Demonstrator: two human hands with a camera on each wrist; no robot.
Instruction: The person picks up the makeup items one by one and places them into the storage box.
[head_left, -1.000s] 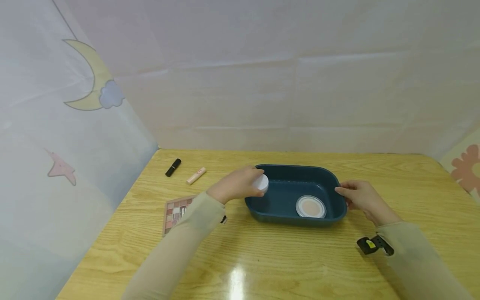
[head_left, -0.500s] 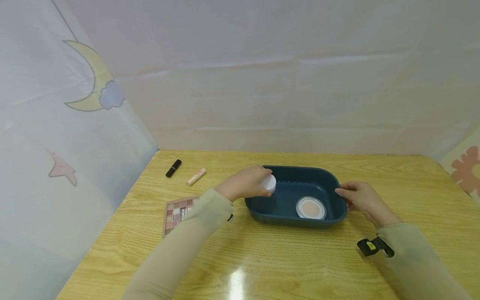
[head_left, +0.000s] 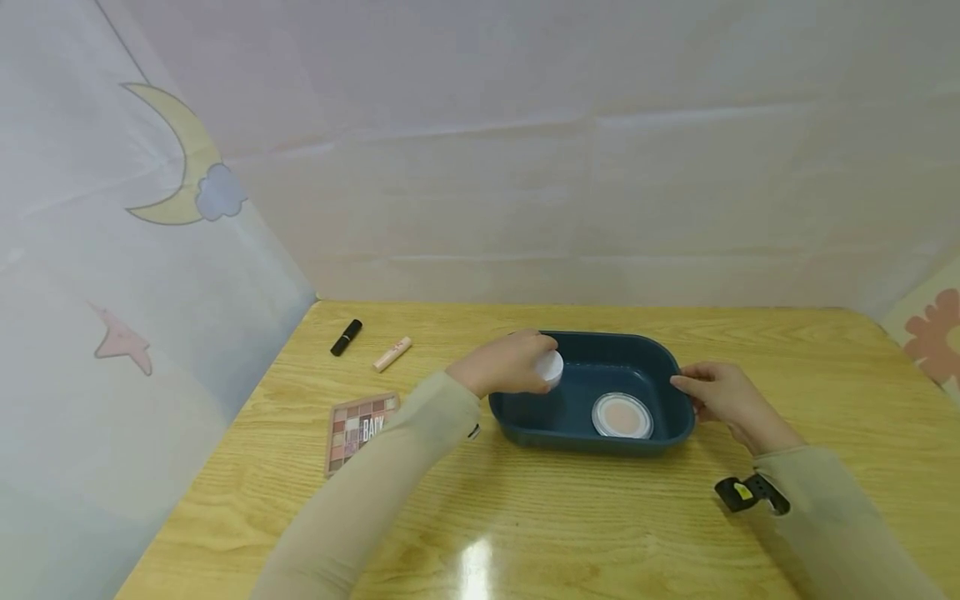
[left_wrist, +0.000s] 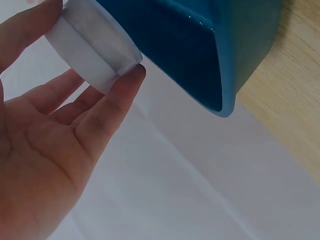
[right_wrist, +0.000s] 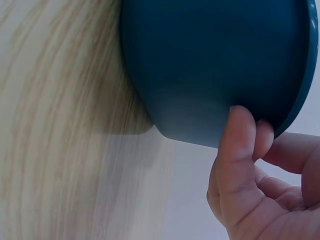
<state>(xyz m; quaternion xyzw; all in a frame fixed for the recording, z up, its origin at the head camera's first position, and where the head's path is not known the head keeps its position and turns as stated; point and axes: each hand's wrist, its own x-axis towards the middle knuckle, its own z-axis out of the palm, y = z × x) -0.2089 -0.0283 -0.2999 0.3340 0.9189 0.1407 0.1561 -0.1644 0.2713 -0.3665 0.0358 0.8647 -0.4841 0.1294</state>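
Observation:
A small round white jar [left_wrist: 95, 42] is pinched between the thumb and fingers of my left hand [head_left: 513, 364], over the left part of a dark blue bin [head_left: 577, 400]. In the left wrist view the jar is tilted, close to the bin's rim. My right hand [head_left: 723, 400] pinches the bin's right rim, thumb on the inner side and fingers outside, as the right wrist view [right_wrist: 265, 185] also shows the fingers against the wall. Inside the bin, at the front right, lies a round compact [head_left: 622, 415] with a clear edge and a beige centre.
On the wooden table [head_left: 570, 517], left of the bin, lie an eyeshadow palette [head_left: 360, 429], a black lipstick tube [head_left: 347, 337] and a pale pink tube [head_left: 393, 354]. The left forearm passes beside the palette's corner. A printed cloth [head_left: 480, 208] hangs behind the table.
My left hand has moved right with the white jar, from the bin's left rim to farther over its inside. More of the palette shows. The right hand and bin stay put.

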